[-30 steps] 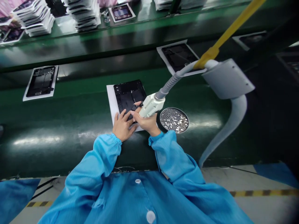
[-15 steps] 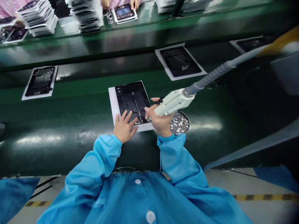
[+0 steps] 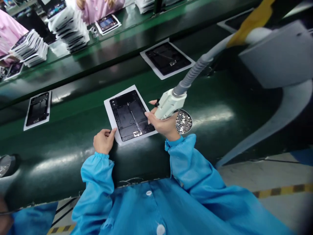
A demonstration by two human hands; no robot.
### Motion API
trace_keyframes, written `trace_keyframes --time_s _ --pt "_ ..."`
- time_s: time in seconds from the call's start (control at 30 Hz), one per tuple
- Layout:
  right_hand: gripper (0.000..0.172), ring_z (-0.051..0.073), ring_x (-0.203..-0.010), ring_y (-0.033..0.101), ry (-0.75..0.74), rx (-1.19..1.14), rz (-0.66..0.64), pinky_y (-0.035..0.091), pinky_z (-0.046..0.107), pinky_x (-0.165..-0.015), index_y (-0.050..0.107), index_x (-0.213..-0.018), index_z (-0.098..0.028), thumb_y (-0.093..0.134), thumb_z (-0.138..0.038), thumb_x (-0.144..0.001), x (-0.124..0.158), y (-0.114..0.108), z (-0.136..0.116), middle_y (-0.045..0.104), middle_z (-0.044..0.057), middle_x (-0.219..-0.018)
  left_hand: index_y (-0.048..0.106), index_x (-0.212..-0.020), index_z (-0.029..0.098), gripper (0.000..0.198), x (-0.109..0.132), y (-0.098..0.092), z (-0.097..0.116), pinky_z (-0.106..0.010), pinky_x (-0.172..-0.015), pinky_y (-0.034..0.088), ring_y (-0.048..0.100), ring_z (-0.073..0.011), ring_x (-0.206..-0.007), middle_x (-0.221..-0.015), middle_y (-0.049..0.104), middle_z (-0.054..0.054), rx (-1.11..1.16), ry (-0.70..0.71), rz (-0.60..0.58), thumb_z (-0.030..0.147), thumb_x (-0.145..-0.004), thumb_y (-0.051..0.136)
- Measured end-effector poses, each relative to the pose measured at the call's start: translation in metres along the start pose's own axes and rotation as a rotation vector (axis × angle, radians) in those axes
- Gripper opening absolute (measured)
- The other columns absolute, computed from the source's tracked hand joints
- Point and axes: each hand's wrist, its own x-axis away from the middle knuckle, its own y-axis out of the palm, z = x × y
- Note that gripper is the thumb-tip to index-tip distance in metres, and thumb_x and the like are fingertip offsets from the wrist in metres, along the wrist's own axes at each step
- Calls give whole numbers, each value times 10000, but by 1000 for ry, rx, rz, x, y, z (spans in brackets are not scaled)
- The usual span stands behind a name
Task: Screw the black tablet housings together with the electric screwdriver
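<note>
A black tablet housing (image 3: pixel 132 116) with a thin cable and a small board inside lies on a white sheet (image 3: pixel 111 112) on the green bench. At that sheet's lower left edge, my left hand (image 3: pixel 104 140) has its fingers curled, thumb and forefinger closed on the edge. My right hand (image 3: pixel 165 124) grips a pale-green air gun (image 3: pixel 171 104) over the housing's right side, hiding that corner and the gun's tip. From the gun a grey corrugated hose (image 3: pixel 195 71) runs up to the right.
Round perforated metal dishes (image 3: pixel 184 122) sit right of my hand and at the far left (image 3: pixel 6 164). Other housings on sheets lie at left (image 3: pixel 37 109) and behind (image 3: pixel 168 58). A grey box (image 3: pixel 278 54) hangs at right. Across the bench, people in pink stand by stacks (image 3: pixel 69 29).
My left hand has left the housing's lower part and moved left to the sheet's edge, its fingers now curled. My right hand still holds the air gun. The camera view has turned.
</note>
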Motion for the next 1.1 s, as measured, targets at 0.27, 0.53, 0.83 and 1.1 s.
trace_keyframes --time_s 0.27,0.53,0.83,1.1 --pt "222 157 -534 606 -15 57 15 551 329 -663 603 -926 -201 694 -260 -733 6 -8 -3 589 -41 -562 435 -487 189 369 1 12 7 -247 -519 264 422 -117 -505 -490 436 20 136 250 -123 386 -768 570" --pt "236 126 -484 547 28 51 -17 506 270 -550 625 -916 -183 698 -311 -731 12 -6 -8 559 -40 -540 401 -596 196 216 -77 16 12 -185 -483 315 397 -75 -482 -534 420 63 645 234 217 280 -672 586" --pt "132 121 -423 551 -121 168 -70 496 250 -513 638 -749 -165 623 -295 -752 2 -5 -12 588 -11 -500 548 -991 143 283 -210 0 14 -265 -676 501 621 -149 -674 -769 641 -32 485 157 297 246 -744 640" --pt "190 161 -532 633 -36 157 -81 533 259 -566 655 -870 -174 608 -322 -760 9 -2 -8 657 22 -614 588 -1194 122 436 -172 20 -27 -445 -1078 384 519 -300 -1248 -1287 589 -186 185 249 305 377 -841 566"
